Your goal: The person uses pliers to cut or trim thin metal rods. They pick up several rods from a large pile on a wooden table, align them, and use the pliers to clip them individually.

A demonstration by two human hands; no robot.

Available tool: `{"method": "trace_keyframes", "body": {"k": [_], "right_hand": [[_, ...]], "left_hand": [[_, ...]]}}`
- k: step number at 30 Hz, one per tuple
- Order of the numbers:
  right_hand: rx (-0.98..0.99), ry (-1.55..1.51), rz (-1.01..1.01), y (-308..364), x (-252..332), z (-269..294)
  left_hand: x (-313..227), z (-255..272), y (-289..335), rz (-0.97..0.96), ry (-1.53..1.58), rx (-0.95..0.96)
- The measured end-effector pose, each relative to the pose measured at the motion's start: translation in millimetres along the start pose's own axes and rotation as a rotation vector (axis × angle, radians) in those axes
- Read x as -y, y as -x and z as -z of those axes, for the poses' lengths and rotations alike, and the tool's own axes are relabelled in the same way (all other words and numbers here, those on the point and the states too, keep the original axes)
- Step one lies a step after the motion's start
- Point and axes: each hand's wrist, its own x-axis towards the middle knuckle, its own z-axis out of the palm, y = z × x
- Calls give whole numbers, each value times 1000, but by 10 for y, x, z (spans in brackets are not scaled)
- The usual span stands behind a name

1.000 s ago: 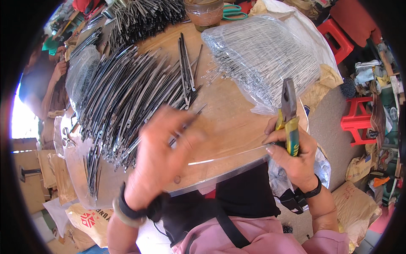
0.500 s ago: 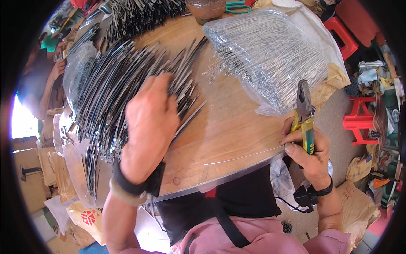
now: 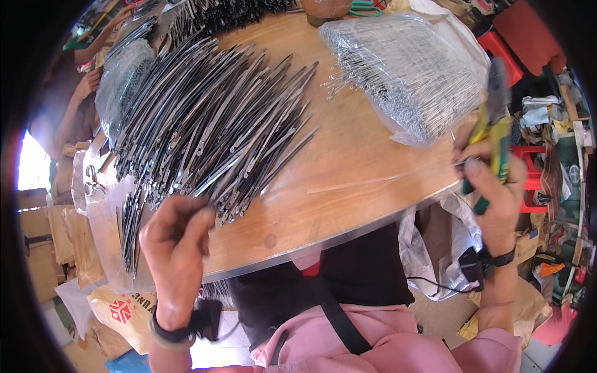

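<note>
My left hand (image 3: 176, 239) is at the near end of a big pile of long black-and-silver metal strips (image 3: 211, 127) on the round wooden table (image 3: 348, 168), its fingers pinched on the end of one strip. My right hand (image 3: 494, 186) is raised beyond the table's right edge and grips pliers with yellow-green handles (image 3: 491, 124), jaws pointing up. A clear plastic bag of thin silver wires (image 3: 404, 68) lies on the table just left of that hand.
Another person's arms (image 3: 93, 56) reach in at the far left by more bagged strips (image 3: 121, 81). Red plastic stools (image 3: 522, 50) and clutter stand to the right. Sacks and cardboard lie on the floor at the lower left.
My left hand pulled back from the middle of the strip pile toward the table's near edge. My right hand with the pliers moved right and up, off the table.
</note>
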Motion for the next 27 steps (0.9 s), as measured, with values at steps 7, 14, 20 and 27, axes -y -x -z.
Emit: {"method": "trace_keyframes", "body": {"k": [7, 14, 20, 27], "right_hand": [[348, 897, 574, -470, 704, -324], [241, 41, 196, -144, 485, -445], [250, -67, 115, 98, 195, -564], [424, 382, 341, 111, 233, -638]], "left_hand": [[80, -231, 505, 422, 1133, -28], [266, -280, 629, 532, 1499, 503], [347, -302, 702, 401, 881, 282], [304, -409, 694, 295, 557, 457]]}}
